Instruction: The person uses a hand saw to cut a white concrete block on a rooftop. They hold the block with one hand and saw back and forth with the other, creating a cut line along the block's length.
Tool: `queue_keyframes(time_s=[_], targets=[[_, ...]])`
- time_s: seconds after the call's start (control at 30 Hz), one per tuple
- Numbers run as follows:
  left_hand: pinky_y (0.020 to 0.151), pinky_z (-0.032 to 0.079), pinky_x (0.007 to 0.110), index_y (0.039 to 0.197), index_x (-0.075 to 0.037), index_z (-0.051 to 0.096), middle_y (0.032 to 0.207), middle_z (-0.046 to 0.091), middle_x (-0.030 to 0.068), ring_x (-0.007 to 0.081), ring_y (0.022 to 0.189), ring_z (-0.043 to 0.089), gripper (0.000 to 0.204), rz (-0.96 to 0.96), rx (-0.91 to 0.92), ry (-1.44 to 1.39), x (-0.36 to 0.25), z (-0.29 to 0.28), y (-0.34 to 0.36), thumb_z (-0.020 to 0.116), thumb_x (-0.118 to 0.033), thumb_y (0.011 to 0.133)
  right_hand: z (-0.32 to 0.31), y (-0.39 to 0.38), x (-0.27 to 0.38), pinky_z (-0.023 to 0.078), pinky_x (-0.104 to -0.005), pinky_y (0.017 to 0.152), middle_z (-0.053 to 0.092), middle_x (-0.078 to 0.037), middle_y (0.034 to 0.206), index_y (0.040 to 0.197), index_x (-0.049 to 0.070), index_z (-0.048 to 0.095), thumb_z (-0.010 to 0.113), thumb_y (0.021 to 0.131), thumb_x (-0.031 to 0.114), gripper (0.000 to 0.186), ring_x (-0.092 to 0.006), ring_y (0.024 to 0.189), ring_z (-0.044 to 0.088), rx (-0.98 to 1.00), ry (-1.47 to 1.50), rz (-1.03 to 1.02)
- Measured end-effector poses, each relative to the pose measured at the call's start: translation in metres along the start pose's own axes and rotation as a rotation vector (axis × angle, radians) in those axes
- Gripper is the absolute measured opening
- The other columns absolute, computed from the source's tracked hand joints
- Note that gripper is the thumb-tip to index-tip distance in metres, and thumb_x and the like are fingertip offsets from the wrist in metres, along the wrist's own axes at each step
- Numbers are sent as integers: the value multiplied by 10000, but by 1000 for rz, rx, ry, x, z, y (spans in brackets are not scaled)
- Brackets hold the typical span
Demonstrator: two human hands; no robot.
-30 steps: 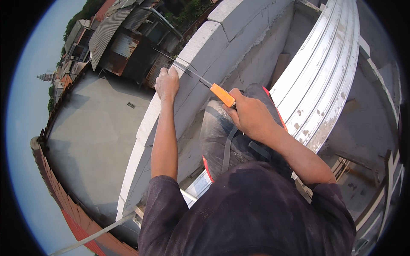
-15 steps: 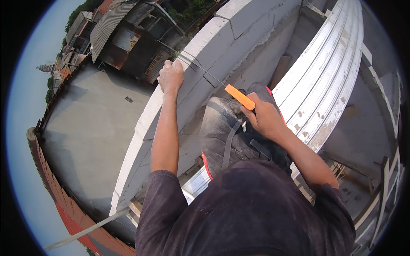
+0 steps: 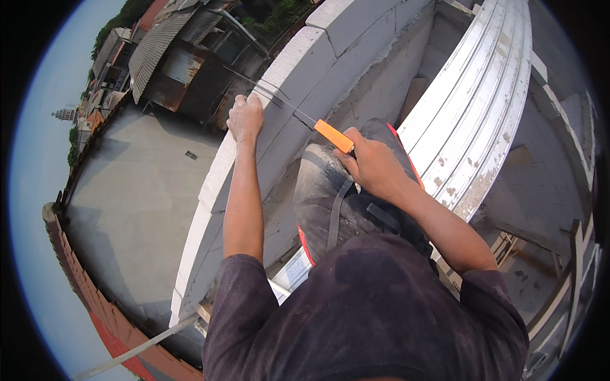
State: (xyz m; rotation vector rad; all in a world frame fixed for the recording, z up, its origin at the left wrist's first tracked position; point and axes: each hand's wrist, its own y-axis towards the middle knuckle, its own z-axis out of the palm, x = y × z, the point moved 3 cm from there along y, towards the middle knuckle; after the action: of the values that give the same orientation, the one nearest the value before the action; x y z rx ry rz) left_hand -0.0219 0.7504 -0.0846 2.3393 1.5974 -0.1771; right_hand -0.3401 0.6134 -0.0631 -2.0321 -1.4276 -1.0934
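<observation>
My right hand (image 3: 375, 164) grips the orange handle of a hand saw (image 3: 334, 136). Its thin blade, seen nearly edge-on, lies across the top of a white block wall (image 3: 219, 166) and reaches past the wall's outer side. Dark lines beside the blade could be a cut or a shadow; I cannot tell which. My left hand (image 3: 245, 118) bears on the wall top close to the blade, its dusty fingers curled over the block. Below the handle are my bent knees in dark, dusty trousers.
A long ribbed white metal sheet (image 3: 473, 108) runs along my right, spattered with mortar. Beyond the wall, lower down, lies a grey flat surface (image 3: 140, 203) edged by roof tiles (image 3: 79, 270). Rusty sheds (image 3: 178, 70) stand at upper left. Wooden pieces (image 3: 575, 273) are at lower right.
My right hand has pushed the saw handle left and slightly up, toward the wall. My left hand stays curled on the wall top while the whole view has shifted slightly.
</observation>
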Motion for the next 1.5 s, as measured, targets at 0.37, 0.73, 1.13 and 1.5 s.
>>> queue_keyframes(time_s=[0.37, 0.73, 1.13, 1.5], targets=[[1025, 491, 619, 1213, -6, 682, 1271, 736, 251, 485, 1171, 687, 557, 7, -13, 19, -2, 7, 4, 428, -478, 1061, 13, 31, 5, 547, -544, 727, 714, -248, 851, 1206, 23, 547, 676, 1068, 274, 314, -488, 821, 710, -41, -11, 4], [1002, 495, 632, 1163, -29, 694, 1166, 752, 276, 486, 1144, 692, 541, -22, -34, 0, 6, 4, -3, 441, -495, 1059, -23, -139, -48, 583, -448, 762, 725, -191, 946, 1268, 49, 625, 684, 1056, 200, 267, -414, 871, 744, -49, 78, 61], [1011, 499, 608, 1228, -24, 693, 1218, 752, 270, 474, 1174, 696, 558, 1, -37, -32, 7, 4, 10, 456, -503, 1069, -3, -10, 17, 533, -484, 737, 715, -229, 884, 1205, -3, 588, 693, 1047, 212, 287, -450, 820, 712, -40, 148, -7], [1089, 463, 545, 1454, -3, 593, 1422, 635, 202, 361, 1338, 581, 1021, 275, -36, 39, -35, 4, -3, 841, -716, 767, -94, -163, 1, 357, -222, 534, 566, -24, 817, 1266, -58, 570, 597, 1133, 335, 417, -46, 592, 452, -422, 425, -56]])
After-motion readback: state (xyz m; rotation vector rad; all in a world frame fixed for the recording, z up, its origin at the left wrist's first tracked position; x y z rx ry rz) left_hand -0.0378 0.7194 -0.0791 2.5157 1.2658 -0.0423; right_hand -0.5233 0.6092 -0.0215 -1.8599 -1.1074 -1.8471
